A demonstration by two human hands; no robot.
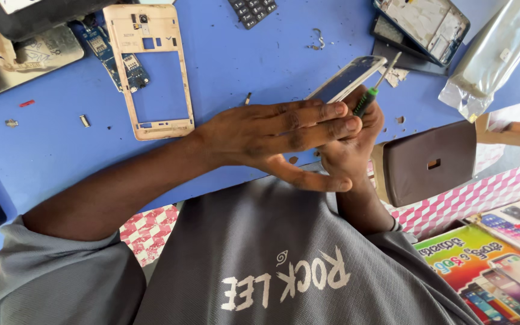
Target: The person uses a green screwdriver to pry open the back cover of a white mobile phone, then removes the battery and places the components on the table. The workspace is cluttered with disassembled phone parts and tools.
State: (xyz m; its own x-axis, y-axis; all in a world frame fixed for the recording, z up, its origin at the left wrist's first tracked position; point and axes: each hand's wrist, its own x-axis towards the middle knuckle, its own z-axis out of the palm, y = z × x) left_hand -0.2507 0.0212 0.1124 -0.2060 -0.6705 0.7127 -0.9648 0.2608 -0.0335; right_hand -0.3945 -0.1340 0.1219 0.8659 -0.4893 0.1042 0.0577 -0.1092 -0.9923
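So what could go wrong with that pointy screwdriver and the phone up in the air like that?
1. The phone panel is held up above the blue table between the left hand and right hand; if the grip slips, it might drop and crack.
2. The screwdriver sits close to the fingers, so its tip could poke skin or scratch the panel.
3. Tiny loose parts scattered on the table could get knocked off.

Phone panel: glossy glass face, pale plastic rim. Screwdriver: bright metal shaft, green and black plastic grip. Gold phone frame, upper left of the frame: matt plastic or metal, undetermined. Table: blue, matt, scuffed. Bag, upper right: shiny clear plastic.
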